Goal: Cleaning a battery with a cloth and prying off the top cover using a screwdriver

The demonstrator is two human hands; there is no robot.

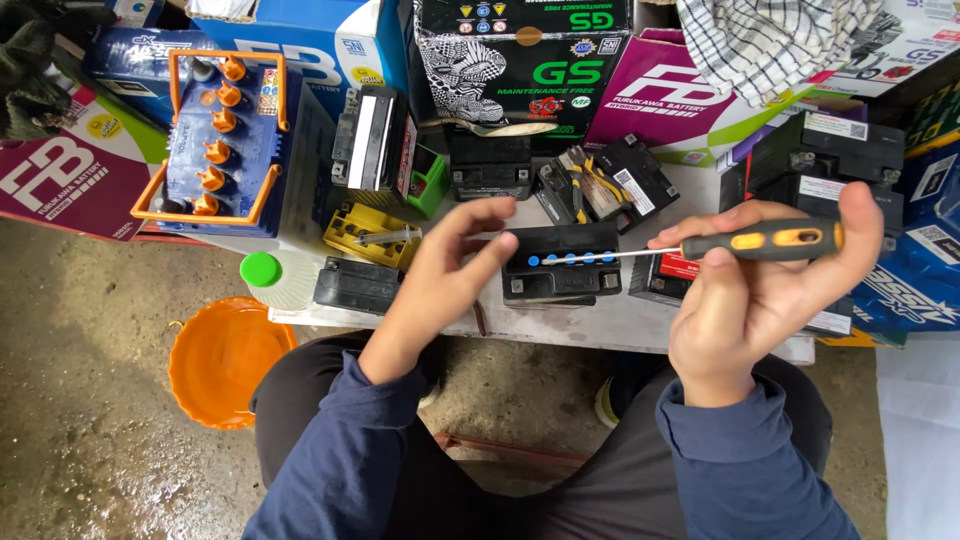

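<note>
Two hands hover above the small black battery (560, 262) on the pale table (640, 322): the right hand (745, 300) grips a screwdriver (762, 241), its tip over the battery's blue caps, while the left hand (447, 272) hangs half-open and empty just left of it.

From my seat I see both of my hands bare, the left hand (440, 275) and the right hand (755, 290) without gloves, rings or a watch. Each arm wears a long navy-blue sleeve of soft knit cloth, ending in a plain ribbed cuff at the wrist. Below them my legs are in dark charcoal trousers, smooth and unmarked, with the cloth creased at the knees.
</note>
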